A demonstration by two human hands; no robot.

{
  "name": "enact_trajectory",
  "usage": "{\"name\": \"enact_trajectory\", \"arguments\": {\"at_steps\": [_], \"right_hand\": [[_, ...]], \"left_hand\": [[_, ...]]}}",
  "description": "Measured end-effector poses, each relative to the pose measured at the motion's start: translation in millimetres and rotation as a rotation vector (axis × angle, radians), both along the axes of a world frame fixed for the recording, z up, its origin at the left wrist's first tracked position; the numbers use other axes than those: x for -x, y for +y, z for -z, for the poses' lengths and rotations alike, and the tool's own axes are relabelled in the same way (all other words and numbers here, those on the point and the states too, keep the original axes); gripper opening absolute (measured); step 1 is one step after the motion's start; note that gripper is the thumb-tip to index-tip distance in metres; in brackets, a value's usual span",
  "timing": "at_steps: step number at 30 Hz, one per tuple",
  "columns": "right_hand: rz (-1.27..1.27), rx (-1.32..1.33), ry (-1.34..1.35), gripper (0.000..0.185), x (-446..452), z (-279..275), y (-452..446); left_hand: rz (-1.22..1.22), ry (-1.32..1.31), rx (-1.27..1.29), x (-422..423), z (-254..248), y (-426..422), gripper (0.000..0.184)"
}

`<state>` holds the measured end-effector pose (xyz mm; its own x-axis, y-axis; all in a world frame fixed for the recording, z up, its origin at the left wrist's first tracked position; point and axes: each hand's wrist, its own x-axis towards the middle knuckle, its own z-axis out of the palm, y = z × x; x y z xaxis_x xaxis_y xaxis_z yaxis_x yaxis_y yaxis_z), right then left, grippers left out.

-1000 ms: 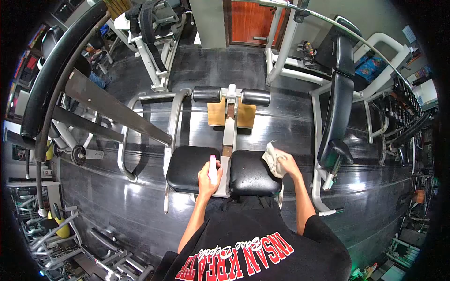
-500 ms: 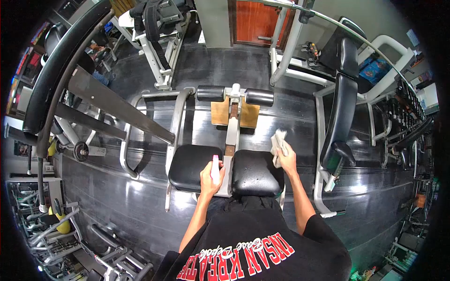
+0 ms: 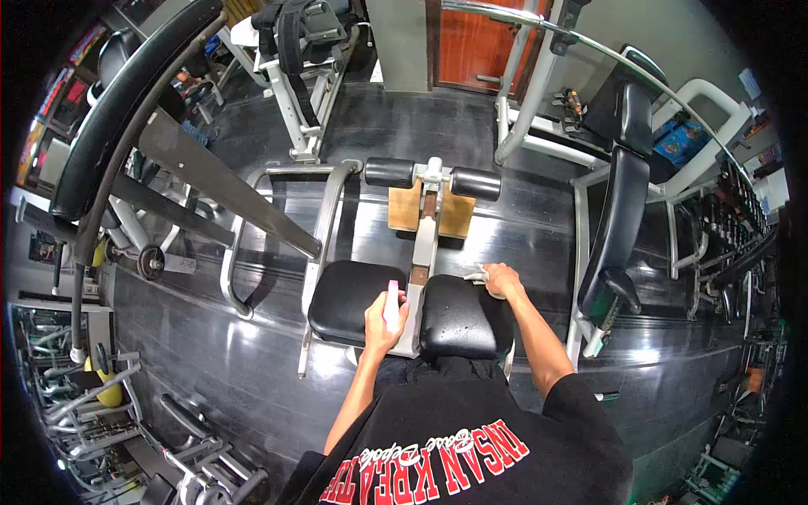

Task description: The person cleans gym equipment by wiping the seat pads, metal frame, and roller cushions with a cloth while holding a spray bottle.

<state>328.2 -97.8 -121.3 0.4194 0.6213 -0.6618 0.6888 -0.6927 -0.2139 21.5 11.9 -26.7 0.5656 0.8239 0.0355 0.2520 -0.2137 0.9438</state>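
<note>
Dark, glossy floor (image 3: 252,370) surrounds the right seat pad (image 3: 463,316). At that pad's far right corner, the right hand (image 3: 503,279) bunches a pale cloth (image 3: 478,275) under closed fingers; wiping seems underway. Left of the pad, the left hand (image 3: 380,326) wraps a pink-topped bottle (image 3: 392,310). Another stroke calls for even pressure.

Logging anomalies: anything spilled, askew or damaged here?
Small specks, possibly droplets, break the smooth black of the right seat pad, by the cloth in the right hand. Nothing else clearly stands out.
</note>
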Motion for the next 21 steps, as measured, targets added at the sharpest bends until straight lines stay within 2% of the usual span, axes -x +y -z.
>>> {"name": "enact_trajectory", "arguments": {"at_steps": [1, 3, 4, 5, 7, 9, 10, 11, 13, 14, 15, 17, 19, 21], "right_hand": [[-0.005, -0.002, 0.000, 0.051, 0.0, -1.4, 4.2], [0.046, -0.419, 0.275, 0.051, 5.1, -4.9, 13.8], [0.110, -0.515, 0.362, 0.051, 16.9, -8.2, 21.3], [0.059, -0.597, 0.352, 0.052, 29.5, -11.3, 29.0], [-0.204, -0.730, 0.281, 0.049, 44.0, 26.9, 43.8], [-0.442, -0.364, 0.159, 0.049, 62.0, 32.6, 57.8], [-0.339, -0.399, 0.029, 0.047, 81.1, 24.3, 55.4], [-0.340, -0.403, 0.031, 0.047, 85.9, 18.2, 60.8], [-0.553, -0.347, -0.019, 0.034, 91.9, 5.8, 69.2], [-0.573, -0.401, 0.011, 0.028, 96.6, -0.8, 62.7], [-0.621, -0.425, 0.013, 0.032, 101.3, -4.8, 54.5], [-0.544, -0.499, 0.085, 0.037, 108.2, -39.9, 35.6], [-0.567, -0.461, 0.142, 0.042, 102.2, -39.2, 28.2], [-0.614, -0.562, 0.323, 0.044, 94.1, -43.7, 15.8]], "left_hand": [[-0.005, 0.000, -0.002, 0.3, -0.2, -0.2, 0.021], [-0.027, -0.002, 0.051, 1.5, -1.1, -2.0, 0.022], [-0.033, -0.015, 0.045, 1.8, 0.2, -1.9, 0.023], [-0.036, -0.016, 0.043, 1.5, 1.7, -1.1, 0.023], [-0.023, -0.016, 0.045, 0.1, 2.0, -1.1, 0.023], [-0.015, -0.010, 0.035, -0.7, -0.7, -1.5, 0.024], [-0.006, -0.004, 0.023, -0.3, -1.3, -0.6, 0.024], [-0.008, -0.001, 0.020, 0.5, -1.8, 0.3, 0.024], [-0.025, -0.013, 0.008, 2.9, 3.1, 0.5, 0.025], [-0.026, -0.013, 0.009, 5.0, 5.5, 0.0, 0.025], [-0.017, -0.032, -0.040, 5.5, 8.2, 0.7, 0.025], [-0.013, -0.055, -0.092, 5.5, 10.5, 3.6, 0.024], [-0.025, -0.049, -0.062, 7.0, 11.6, 4.2, 0.025], [-0.016, -0.049, -0.043, 7.6, 12.8, 4.6, 0.025]]}}
